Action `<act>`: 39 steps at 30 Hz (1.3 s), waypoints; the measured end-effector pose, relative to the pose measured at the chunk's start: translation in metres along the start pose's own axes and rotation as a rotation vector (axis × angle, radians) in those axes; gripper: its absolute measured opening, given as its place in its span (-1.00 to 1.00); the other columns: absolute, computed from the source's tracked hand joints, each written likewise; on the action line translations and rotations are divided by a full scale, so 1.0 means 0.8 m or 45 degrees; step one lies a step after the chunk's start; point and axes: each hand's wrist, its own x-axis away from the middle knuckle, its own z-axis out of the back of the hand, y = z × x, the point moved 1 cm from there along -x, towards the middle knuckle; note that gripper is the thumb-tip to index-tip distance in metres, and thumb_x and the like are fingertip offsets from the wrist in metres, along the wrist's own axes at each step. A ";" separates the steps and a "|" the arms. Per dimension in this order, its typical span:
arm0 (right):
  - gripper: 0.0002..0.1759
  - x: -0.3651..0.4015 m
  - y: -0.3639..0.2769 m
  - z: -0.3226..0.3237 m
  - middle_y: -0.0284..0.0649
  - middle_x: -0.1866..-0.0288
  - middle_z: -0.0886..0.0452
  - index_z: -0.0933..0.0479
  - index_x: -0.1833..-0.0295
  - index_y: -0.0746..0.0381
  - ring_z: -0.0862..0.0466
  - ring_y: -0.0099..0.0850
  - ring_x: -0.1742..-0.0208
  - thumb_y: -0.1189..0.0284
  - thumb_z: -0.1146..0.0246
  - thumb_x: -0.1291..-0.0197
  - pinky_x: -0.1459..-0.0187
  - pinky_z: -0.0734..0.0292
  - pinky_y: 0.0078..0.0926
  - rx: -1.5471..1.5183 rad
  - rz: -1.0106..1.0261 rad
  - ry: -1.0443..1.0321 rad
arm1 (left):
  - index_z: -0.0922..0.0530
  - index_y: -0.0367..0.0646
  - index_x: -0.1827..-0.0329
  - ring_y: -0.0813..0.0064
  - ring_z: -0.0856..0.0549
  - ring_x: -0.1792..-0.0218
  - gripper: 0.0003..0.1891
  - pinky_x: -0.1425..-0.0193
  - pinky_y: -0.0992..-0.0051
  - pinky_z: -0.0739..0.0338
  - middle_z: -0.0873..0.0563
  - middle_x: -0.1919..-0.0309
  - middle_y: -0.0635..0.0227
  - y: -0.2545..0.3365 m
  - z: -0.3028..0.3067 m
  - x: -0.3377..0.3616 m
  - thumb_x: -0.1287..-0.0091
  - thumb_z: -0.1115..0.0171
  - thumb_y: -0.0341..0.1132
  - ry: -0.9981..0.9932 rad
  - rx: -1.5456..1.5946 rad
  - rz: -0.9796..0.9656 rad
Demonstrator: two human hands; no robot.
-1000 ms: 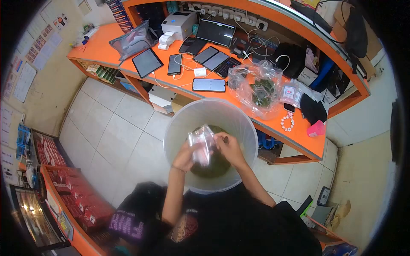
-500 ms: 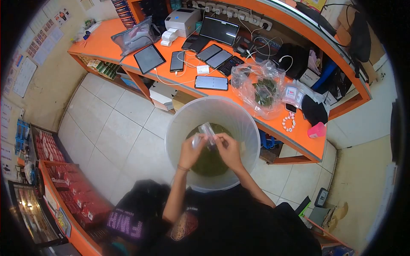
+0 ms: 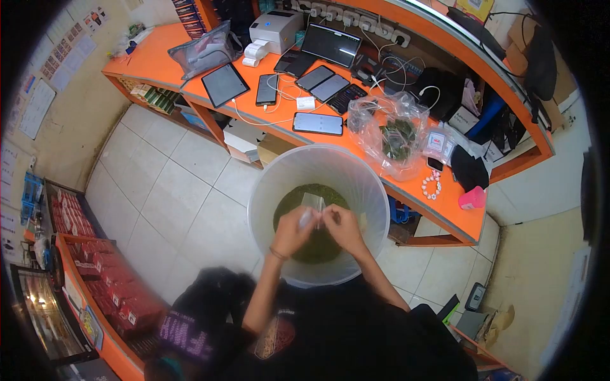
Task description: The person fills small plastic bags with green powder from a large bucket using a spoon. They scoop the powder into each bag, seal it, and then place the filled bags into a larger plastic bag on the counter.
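Note:
A small clear plastic bag [image 3: 312, 202] is held up between both hands over a tall translucent tub [image 3: 262, 184]. My left hand [image 3: 294, 230] is closed on the bag's left side, with more folded clear plastic showing at its fingers. At the bag's right edge, my right hand [image 3: 342, 227] pinches the plastic between thumb and fingertips. Green, finely cut dried leaf material [image 3: 321, 249] covers the bottom of the tub, below the hands.
An orange counter [image 3: 267, 120] runs behind the tub, bearing several phones, a tablet [image 3: 225, 85], a laptop [image 3: 330, 46] and a label printer [image 3: 276, 32]. On its right lies a large clear bag [image 3: 397, 136] with green leaf inside. Red packs [image 3: 121, 286] fill a shelf at left.
The small bag has been turned and spread flatter between my fingers, and both hands have shifted slightly lower. The view has moved a little.

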 end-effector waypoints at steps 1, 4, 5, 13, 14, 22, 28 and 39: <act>-0.78 -0.001 0.001 0.001 -0.15 0.57 -0.54 -0.56 0.31 0.37 -0.56 -0.46 0.54 0.41 -0.26 -0.28 0.43 -0.42 -0.45 0.040 0.068 -0.059 | -0.60 -0.28 0.20 0.27 -0.69 0.40 -0.80 0.25 0.37 -0.55 -0.68 0.41 0.11 -0.001 0.000 0.000 -0.37 -0.31 -0.28 0.001 0.003 0.001; -0.79 0.002 -0.003 0.006 -0.11 0.56 -0.54 -0.55 0.33 0.38 -0.56 -0.42 0.54 0.43 -0.26 -0.26 0.41 -0.44 -0.43 0.162 0.124 -0.146 | -0.50 -0.29 0.21 -0.06 -0.67 0.30 -0.78 0.23 0.17 -0.53 -0.64 0.36 -0.02 -0.003 -0.004 0.004 -0.34 -0.29 -0.29 -0.214 -0.213 -0.086; -0.79 0.003 -0.004 0.007 -0.10 0.56 -0.54 -0.53 0.35 0.38 -0.56 -0.40 0.54 0.43 -0.26 -0.24 0.40 -0.45 -0.42 0.243 0.116 -0.170 | -0.46 -0.29 0.22 -0.15 -0.62 0.26 -0.77 0.22 0.09 -0.50 -0.62 0.35 -0.06 -0.004 -0.007 0.006 -0.32 -0.28 -0.30 -0.171 -0.332 -0.095; -0.81 0.000 -0.010 -0.001 -0.08 0.49 -0.53 -0.44 0.13 0.30 -0.61 -0.26 0.48 0.48 -0.27 -0.21 0.36 -0.48 -0.31 0.325 0.139 -0.006 | -0.44 -0.29 0.26 -0.17 -0.61 0.29 -0.77 0.26 0.07 -0.48 -0.60 0.37 -0.07 0.005 -0.007 0.004 -0.29 -0.28 -0.33 0.048 -0.522 -0.027; -0.70 -0.003 -0.018 0.000 -0.08 0.48 -0.54 -0.41 -0.01 0.26 -0.61 -0.27 0.44 0.49 -0.28 -0.19 0.33 -0.48 -0.28 0.171 0.077 -0.064 | -0.44 -0.29 0.29 -0.13 -0.61 0.33 -0.78 0.28 0.12 -0.48 -0.60 0.39 -0.06 0.005 -0.006 0.003 -0.29 -0.28 -0.33 0.060 -0.409 -0.058; -0.52 0.000 -0.028 -0.002 -0.16 0.50 -0.46 -0.32 -0.23 0.22 -0.57 -0.35 0.52 0.61 -0.24 -0.20 0.41 -0.47 -0.37 0.184 0.229 -0.024 | -0.58 -0.24 0.29 0.09 -0.69 0.28 -0.87 0.19 0.26 -0.55 -0.68 0.28 0.08 0.012 0.011 -0.001 -0.14 -0.36 -0.51 0.342 -0.441 0.002; -0.56 -0.014 -0.020 0.010 -0.33 0.56 -0.38 -0.35 -0.20 0.23 -0.44 -0.57 0.54 0.64 -0.19 -0.19 0.44 -0.36 -0.55 -0.046 0.128 0.015 | -0.58 -0.18 -0.21 0.13 -0.69 -0.12 -0.44 -0.22 0.31 -0.58 -0.68 -0.11 0.14 0.044 0.012 -0.003 -0.08 -0.51 -0.44 0.067 -0.144 -0.401; -0.66 -0.014 -0.029 0.001 -0.45 0.49 -0.44 -0.39 -0.14 0.22 -0.39 -0.71 0.49 0.63 -0.19 -0.26 0.43 -0.27 -0.69 -0.246 0.069 -0.246 | -0.53 -0.21 -0.26 0.10 -0.69 -0.12 -0.34 -0.19 0.29 -0.60 -0.68 -0.12 0.08 0.040 0.025 0.003 -0.03 -0.57 -0.37 0.158 -0.245 -0.411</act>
